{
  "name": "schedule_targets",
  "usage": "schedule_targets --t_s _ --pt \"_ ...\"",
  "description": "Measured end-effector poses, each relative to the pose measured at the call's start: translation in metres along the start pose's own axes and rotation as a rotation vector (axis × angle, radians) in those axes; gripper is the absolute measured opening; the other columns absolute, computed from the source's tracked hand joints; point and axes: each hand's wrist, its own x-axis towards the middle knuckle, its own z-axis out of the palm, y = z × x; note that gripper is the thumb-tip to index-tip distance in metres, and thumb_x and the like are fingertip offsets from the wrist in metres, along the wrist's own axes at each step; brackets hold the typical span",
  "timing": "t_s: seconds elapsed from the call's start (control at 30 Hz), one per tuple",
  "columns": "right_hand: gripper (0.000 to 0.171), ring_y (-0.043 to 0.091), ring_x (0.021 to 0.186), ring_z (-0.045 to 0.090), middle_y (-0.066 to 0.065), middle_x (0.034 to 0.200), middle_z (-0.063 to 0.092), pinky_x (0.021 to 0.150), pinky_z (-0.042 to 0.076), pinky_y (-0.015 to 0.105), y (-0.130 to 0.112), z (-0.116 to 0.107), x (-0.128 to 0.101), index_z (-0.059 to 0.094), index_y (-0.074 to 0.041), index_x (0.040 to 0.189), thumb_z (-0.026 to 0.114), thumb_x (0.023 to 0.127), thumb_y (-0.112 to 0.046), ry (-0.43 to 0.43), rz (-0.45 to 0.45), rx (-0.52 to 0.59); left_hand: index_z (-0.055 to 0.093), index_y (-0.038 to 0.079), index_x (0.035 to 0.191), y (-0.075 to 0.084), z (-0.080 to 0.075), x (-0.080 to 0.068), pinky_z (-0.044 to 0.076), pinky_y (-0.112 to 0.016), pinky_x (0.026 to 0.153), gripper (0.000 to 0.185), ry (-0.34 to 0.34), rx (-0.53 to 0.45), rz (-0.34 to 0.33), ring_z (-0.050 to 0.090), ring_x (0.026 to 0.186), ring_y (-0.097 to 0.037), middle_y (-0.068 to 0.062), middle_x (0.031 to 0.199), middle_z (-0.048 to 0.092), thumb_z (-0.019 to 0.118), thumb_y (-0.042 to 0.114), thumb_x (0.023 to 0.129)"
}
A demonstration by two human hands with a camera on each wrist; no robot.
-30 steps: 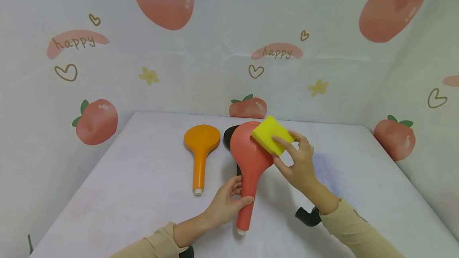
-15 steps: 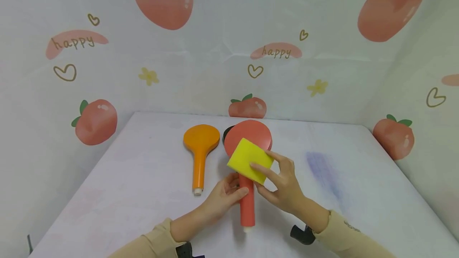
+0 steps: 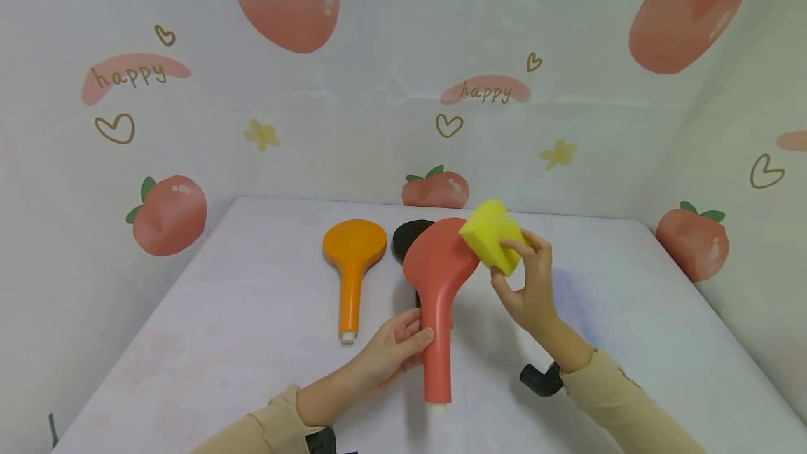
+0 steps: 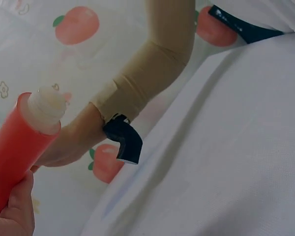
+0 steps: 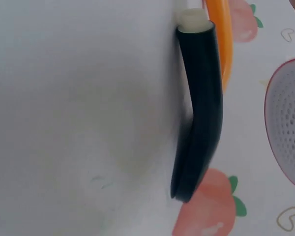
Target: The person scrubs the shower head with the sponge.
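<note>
We see the left hand (image 3: 394, 349) curled around the handle of the red shower head (image 3: 437, 279), thumb across the front of the handle and fingers behind it, so the grip is closed on that handle. The shower head is held up off the white table (image 3: 221, 342), near the middle of the scene, with its round head toward the far side and its pale threaded end (image 4: 45, 105) pointing toward us. In the left wrist view we see that threaded end close up, with the thumb (image 4: 17, 206) pressed to the red handle below it.

The right hand (image 3: 529, 286) pinches the yellow sponge (image 3: 493, 235) between its fingers and thumb, gripping it firmly. The sponge sits at the far right edge of the red shower head's round back, touching it or just beside it; we cannot tell which.

On the table to the left lies the orange shower head (image 3: 353, 261), flat, handle toward us. Just behind the red one lies the black shower head (image 3: 410, 238), mostly hidden in the head view; the right wrist view shows its dark curved handle (image 5: 199, 113) lying on the table beside the orange handle. A faint bluish smudge (image 3: 567, 296) marks the table on the right. Both forearms wear beige sleeves (image 3: 630, 405).
</note>
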Motion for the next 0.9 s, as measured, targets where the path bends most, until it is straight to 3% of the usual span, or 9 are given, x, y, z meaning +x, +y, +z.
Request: schedule_targets --t_s 0.1,0.2,0.27,0.43,0.53,0.73,0.9 --pt "0.04 0.019 0.114 0.038 0.029 0.119 0.041 0.089 0.035 0.026 0.0 0.0 0.0 0.053 0.003 0.111 0.058 0.072 0.004 0.005 0.072 0.007 0.027 -0.009 0.138 0.0 0.0 0.0 0.053 -0.019 0.085 0.062 -0.029 -0.015 0.013 0.059 0.098 -0.008 -0.005 0.124 0.059 0.055 0.024 0.094" --pt "0.038 0.017 0.114 0.037 0.029 0.12 0.041 0.089 0.035 0.024 -0.007 0.003 -0.004 0.051 0.003 0.112 0.058 0.074 0.0 -0.003 0.057 0.021 0.026 -0.01 0.138 0.0 0.0 -0.001 0.053 -0.019 0.084 0.062 -0.053 -0.03 0.022 0.059 0.098 -0.008 0.0 0.12 0.06 0.054 0.024 0.095" --pt "0.033 0.018 0.112 0.039 0.03 0.119 0.041 0.088 0.035 0.023 -0.012 0.006 -0.008 0.052 0.002 0.11 0.057 0.08 -0.009 -0.007 -0.008 0.028 0.026 -0.009 0.139 0.001 0.0 -0.001 0.052 -0.019 0.085 0.062 -0.065 -0.044 0.019 0.059 0.098 -0.007 0.003 0.119 0.06 0.053 0.024 0.095" --pt "0.032 0.03 0.108 0.041 0.034 0.115 0.04 0.087 0.035 0.027 -0.025 0.014 -0.022 0.055 -0.001 0.105 0.051 0.091 -0.03 -0.072 -0.266 -0.009 0.024 -0.008 0.141 0.003 -0.001 0.0 0.052 -0.02 0.089 0.061 -0.068 -0.062 0.006 0.057 0.101 -0.008 0.0 0.123 0.058 0.051 0.025 0.097" --pt "0.031 0.033 0.11 0.039 0.033 0.115 0.04 0.088 0.034 0.03 -0.027 0.014 -0.027 0.055 -0.003 0.104 0.049 0.093 -0.032 -0.097 -0.324 -0.03 0.024 -0.006 0.141 0.004 -0.001 -0.001 0.051 -0.02 0.09 0.061 -0.069 -0.063 -0.008 0.056 0.103 -0.01 -0.002 0.125 0.057 0.05 0.025 0.097" --pt "0.033 0.032 0.105 0.04 0.036 0.114 0.04 0.082 0.034 0.03 -0.016 0.01 -0.017 0.055 0.001 0.102 0.052 0.09 -0.029 -0.031 -0.235 0.003 0.027 -0.005 0.141 0.005 -0.001 -0.002 0.051 -0.02 0.09 0.061 -0.079 -0.062 -0.038 0.057 0.1 -0.009 0.003 0.119 0.06 0.052 0.027 0.096" --pt "0.032 0.012 0.112 0.039 0.031 0.116 0.043 0.089 0.034 0.021 -0.006 0.004 0.001 0.053 0.006 0.108 0.056 0.078 -0.003 0.023 -0.015 0.079 0.029 -0.004 0.14 0.004 -0.002 -0.003 0.052 -0.02 0.089 0.061 -0.103 -0.033 -0.057 0.058 0.1 -0.009 0.002 0.12 0.061 0.054 0.028 0.094"
